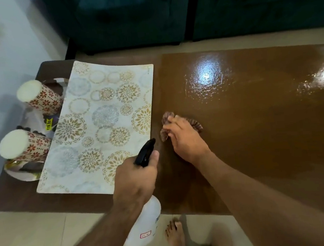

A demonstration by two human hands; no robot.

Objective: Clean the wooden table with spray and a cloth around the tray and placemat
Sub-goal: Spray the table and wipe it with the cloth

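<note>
Cloth (166, 131) sits bunched under the right hand's (185, 138) pressing fingers at frame centre; left hand (136, 178), fingers wrapped round the spray bottle (145, 219), risks misting the nearby placemat (99, 125).

We have one view only, worn on the head, looking steeply down and forward onto the counter (253, 115) from its near long edge. We stand close above it: the counter fills the middle, floor (40, 239) shows nearer than it, and a dark sofa (129, 18) lies beyond its far edge.
</note>
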